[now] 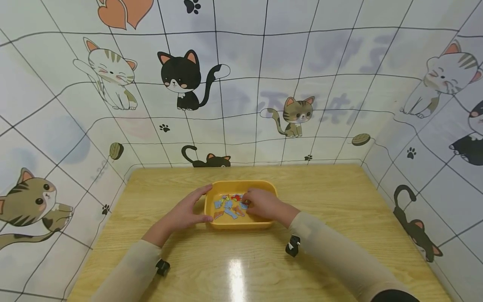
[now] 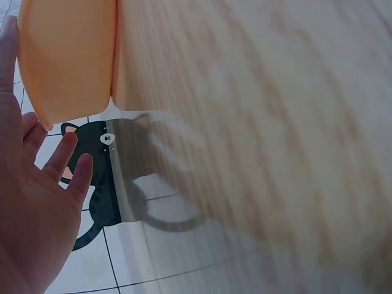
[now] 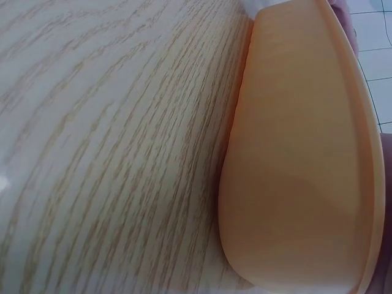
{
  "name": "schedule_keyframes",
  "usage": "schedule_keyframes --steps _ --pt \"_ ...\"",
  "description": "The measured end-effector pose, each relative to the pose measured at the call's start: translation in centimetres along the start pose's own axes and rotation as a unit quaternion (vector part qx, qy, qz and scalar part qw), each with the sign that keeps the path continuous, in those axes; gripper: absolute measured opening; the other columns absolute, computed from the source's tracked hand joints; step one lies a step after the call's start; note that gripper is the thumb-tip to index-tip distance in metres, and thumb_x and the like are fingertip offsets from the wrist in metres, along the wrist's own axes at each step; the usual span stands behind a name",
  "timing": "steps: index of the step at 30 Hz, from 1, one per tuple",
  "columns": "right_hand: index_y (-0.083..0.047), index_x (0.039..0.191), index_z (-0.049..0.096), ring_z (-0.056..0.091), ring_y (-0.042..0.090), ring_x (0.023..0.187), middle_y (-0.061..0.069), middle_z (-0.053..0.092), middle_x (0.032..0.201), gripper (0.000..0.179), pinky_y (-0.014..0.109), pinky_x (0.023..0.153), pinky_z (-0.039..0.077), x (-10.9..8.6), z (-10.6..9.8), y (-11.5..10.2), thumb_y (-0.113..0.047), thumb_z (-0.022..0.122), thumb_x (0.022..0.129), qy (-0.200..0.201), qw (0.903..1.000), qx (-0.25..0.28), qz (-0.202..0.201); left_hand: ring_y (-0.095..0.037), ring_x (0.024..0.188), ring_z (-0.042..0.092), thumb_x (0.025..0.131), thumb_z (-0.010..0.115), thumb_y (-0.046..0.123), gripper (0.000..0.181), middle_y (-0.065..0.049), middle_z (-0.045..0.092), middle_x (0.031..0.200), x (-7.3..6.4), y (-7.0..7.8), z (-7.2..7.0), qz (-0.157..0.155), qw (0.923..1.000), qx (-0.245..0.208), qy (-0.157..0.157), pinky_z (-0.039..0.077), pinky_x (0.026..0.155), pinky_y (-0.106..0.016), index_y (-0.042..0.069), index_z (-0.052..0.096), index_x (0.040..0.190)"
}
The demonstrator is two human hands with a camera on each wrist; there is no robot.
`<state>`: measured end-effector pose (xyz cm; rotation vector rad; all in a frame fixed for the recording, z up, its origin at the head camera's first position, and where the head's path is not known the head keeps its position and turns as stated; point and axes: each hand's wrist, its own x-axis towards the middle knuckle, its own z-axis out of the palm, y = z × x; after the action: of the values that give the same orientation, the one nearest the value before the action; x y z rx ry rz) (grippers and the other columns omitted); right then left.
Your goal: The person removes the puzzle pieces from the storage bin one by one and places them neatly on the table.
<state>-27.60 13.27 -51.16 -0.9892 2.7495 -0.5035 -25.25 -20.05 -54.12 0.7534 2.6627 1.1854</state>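
Note:
A yellow plastic tray point(image 1: 241, 225) rests on the table, its wall also filling much of the right wrist view. Small flat pieces point(image 1: 228, 204) in blue, orange, red and yellow lie scattered in it. My left hand point(image 1: 184, 211) is spread along the tray's left side, fingertips at the back corner and thumb at the front one. My right hand point(image 1: 263, 204) reaches over the right rim into the tray, fingers bent down among the pieces beside a blue piece point(image 1: 244, 206). I cannot tell whether those fingertips pinch anything.
The wooden table point(image 1: 320, 197) has a pale, glossy top with a bright reflection near its front. Behind it stands a wall covering point(image 1: 241, 96) printed with cats and grid lines, which continues on both sides. Each wrist carries a small black device point(image 1: 292, 246).

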Motion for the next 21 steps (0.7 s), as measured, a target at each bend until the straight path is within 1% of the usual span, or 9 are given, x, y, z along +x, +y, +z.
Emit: schedule_keyframes --steps 4,8,13,21 --pt "-0.006 0.116 0.082 0.059 0.015 0.088 0.005 0.069 0.105 0.020 0.036 0.084 0.056 0.03 -0.06 0.01 -0.008 0.085 0.097 0.002 1.0000 0.006 0.002 -0.036 0.166 0.027 0.087 0.098 0.034 0.109 0.000 0.032 0.180 0.03 0.16 -0.06 0.000 1.0000 -0.004 -0.002 0.024 0.132 -0.066 0.022 0.035 0.175" --pt "-0.006 0.115 0.082 0.060 0.016 0.090 0.005 0.071 0.106 0.020 0.037 0.088 0.057 0.21 -0.03 0.07 -0.007 0.085 0.096 0.004 0.9999 0.015 0.005 -0.037 0.166 0.027 0.087 0.098 0.035 0.109 0.000 0.032 0.180 0.03 0.13 -0.09 0.001 1.0000 -0.004 -0.002 0.024 0.131 -0.066 0.020 0.035 0.175" --pt "-0.006 0.115 0.082 0.060 0.017 0.090 0.003 0.070 0.104 0.020 0.037 0.087 0.056 0.51 0.02 0.20 -0.006 0.086 0.095 0.005 0.9995 0.028 0.013 -0.036 0.166 0.028 0.087 0.098 0.035 0.109 0.000 0.033 0.180 0.08 -0.05 -0.04 0.005 1.0000 -0.006 -0.001 0.025 0.131 -0.066 0.019 0.035 0.175" --pt "-0.007 0.109 0.083 0.067 0.019 0.096 0.003 0.073 0.104 0.013 0.037 0.089 0.059 0.67 0.28 0.49 -0.007 0.086 0.096 0.006 0.9995 0.032 0.003 -0.036 0.166 0.027 0.088 0.098 0.031 0.108 0.000 0.032 0.180 0.02 0.04 0.02 0.002 0.9999 -0.017 -0.003 0.025 0.131 -0.065 0.018 0.035 0.174"
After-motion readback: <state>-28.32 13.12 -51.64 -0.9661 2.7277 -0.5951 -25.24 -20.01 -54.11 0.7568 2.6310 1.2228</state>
